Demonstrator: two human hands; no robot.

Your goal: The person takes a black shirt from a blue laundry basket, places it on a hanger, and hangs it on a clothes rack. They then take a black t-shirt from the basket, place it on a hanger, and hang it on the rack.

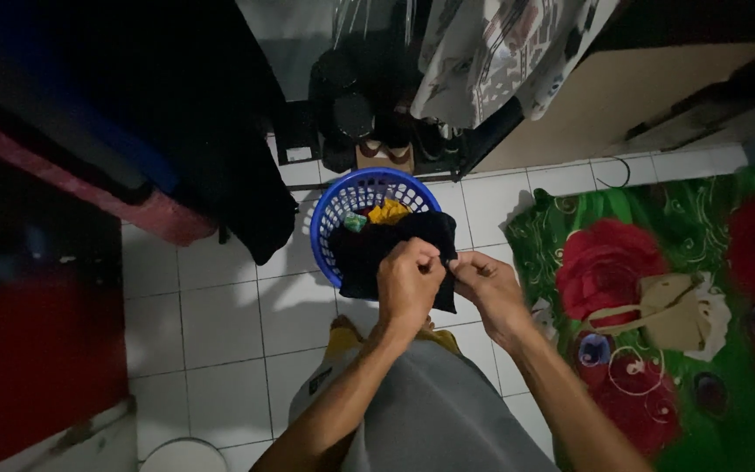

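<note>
Both hands, left hand (409, 284) and right hand (485, 287), pinch the black garment (395, 249) over the blue basket (335, 205). Soft, light, limp; hold by top hem.

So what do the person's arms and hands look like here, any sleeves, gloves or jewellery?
Both forearms are bare to the frame's lower edge: no sleeves in view. The left hand and right hand wear no gloves. No watch, bracelet or ring shows, though the dim light could hide a thin one.

Basket (329, 218) ahead on floor; garment (395, 253) over its rim; mat (657, 262) right, bag (670, 310) on it.
</note>
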